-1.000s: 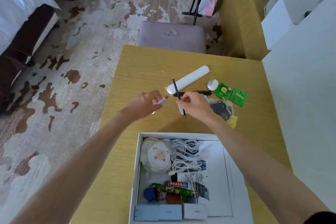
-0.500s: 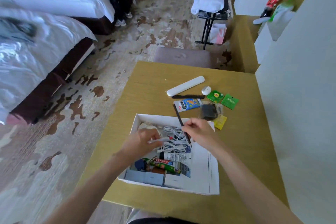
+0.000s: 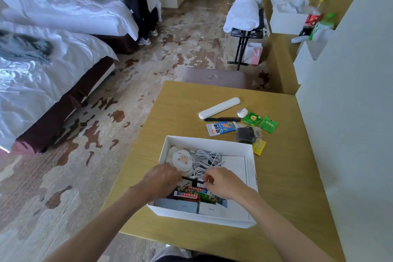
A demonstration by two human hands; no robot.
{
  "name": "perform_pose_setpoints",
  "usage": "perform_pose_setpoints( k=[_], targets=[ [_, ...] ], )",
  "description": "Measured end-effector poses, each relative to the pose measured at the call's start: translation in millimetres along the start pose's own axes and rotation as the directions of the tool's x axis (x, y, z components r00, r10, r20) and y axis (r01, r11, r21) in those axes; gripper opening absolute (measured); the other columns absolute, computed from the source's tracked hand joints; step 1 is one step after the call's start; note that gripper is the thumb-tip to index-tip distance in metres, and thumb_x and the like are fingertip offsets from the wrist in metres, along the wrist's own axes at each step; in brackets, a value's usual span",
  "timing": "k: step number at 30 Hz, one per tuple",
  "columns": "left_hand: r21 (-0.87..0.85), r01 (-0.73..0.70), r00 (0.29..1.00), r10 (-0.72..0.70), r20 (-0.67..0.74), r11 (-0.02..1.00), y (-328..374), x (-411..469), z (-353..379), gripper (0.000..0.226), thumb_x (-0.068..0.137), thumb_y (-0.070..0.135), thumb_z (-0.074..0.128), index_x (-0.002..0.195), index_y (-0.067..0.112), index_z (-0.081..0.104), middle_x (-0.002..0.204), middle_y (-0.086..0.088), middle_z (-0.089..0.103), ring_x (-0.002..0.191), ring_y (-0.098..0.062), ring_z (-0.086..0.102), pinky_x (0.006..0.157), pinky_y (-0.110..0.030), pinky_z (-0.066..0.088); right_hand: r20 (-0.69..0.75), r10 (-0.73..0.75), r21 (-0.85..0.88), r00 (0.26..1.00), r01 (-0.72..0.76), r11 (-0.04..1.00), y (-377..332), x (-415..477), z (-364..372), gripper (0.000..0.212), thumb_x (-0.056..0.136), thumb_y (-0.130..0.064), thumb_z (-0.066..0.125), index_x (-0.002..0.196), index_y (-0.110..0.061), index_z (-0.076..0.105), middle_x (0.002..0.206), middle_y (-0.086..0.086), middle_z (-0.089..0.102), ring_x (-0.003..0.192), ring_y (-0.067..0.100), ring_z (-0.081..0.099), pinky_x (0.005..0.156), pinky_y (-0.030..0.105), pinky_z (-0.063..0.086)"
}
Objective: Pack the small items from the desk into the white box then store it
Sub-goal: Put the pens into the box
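**Packing small items into the white box on the desk**

Lying near the front edge of the wooden desk [image 3: 297,176], the open white box [image 3: 212,143] is partly filled. Inside it, a coiled white cable [image 3: 207,158] is seen toward the far side, with a round white pouch bearing a printed face [image 3: 182,159] to its left. Red and green packets [image 3: 195,194] are stacked nearer the front, beside flat white cartons [image 3: 209,208] set along the near wall. The right part of the box floor is bare.

A thin black stick-like item [image 3: 192,179] is held across the middle of the box, pinched between both hands. The left hand [image 3: 161,181] is curled around one end, fingers drawn together; the right hand [image 3: 223,183] grips the other end between thumb and fingertips.

Beyond the box, more items are left on the desk: a long white case [image 3: 219,107], a black comb [image 3: 222,119] just beside it, a blue-and-white sachet [image 3: 221,128], a small white oval object [image 3: 242,112], two green tea packets [image 3: 260,121], a black item in a clear bag [image 3: 246,135] and a yellow packet [image 3: 259,147].

A padded stool [image 3: 214,76] stands at the desk's far edge.
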State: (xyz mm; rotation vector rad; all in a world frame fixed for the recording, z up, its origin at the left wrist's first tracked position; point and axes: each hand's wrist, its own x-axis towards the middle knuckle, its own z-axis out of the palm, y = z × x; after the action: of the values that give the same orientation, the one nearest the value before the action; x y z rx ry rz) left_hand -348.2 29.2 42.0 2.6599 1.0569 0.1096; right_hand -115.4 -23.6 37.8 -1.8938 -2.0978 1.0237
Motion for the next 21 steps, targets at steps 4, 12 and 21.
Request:
perform_pose_setpoints(
  k=[4, 12, 21],
  targets=[
    [-0.032, -0.046, 0.967, 0.037, -0.25, 0.998, -8, 4, -10, 0.011, 0.08, 0.003, 0.063, 0.081, 0.01, 0.071, 0.076, -0.003, 0.071, 0.071, -0.021, 0.064, 0.056, -0.034, 0.056, 0.077, -0.041, -0.054, 0.996, 0.045, 0.998, -7, 7, 14, 0.011, 0.09, -0.025, 0.06, 0.098, -0.022, 0.066, 0.095, -0.003, 0.068, 0.081, 0.013, 0.062, 0.068, 0.028, 0.049],
    [-0.091, -0.035, 0.943, 0.003, -0.333, 0.995, -19, 45, -13, 0.01, 0.084, 0.008, 0.061, 0.088, 0.012, 0.068, 0.084, -0.002, 0.07, 0.074, -0.021, 0.066, 0.052, -0.032, 0.054, -0.043, 0.055, 0.164, 0.998, -0.047, 0.985, 5, 15, -9, 0.018, 0.088, -0.028, 0.065, 0.106, -0.023, 0.068, 0.091, -0.012, 0.065, 0.078, -0.003, 0.059, 0.069, 0.018, 0.046],
    [-0.223, -0.083, 0.962, 0.02, -0.273, 0.971, -32, 137, -19, 0.017, 0.091, 0.012, 0.052, 0.096, 0.014, 0.067, 0.094, 0.001, 0.07, 0.088, -0.02, 0.06, 0.06, -0.041, 0.055, -0.429, 0.256, 0.412, 0.866, -0.064, 0.909, 31, 24, -66, 0.009, 0.092, -0.023, 0.062, 0.088, -0.028, 0.068, 0.083, -0.011, 0.067, 0.069, 0.009, 0.056, 0.063, 0.016, 0.041]
  ],
)
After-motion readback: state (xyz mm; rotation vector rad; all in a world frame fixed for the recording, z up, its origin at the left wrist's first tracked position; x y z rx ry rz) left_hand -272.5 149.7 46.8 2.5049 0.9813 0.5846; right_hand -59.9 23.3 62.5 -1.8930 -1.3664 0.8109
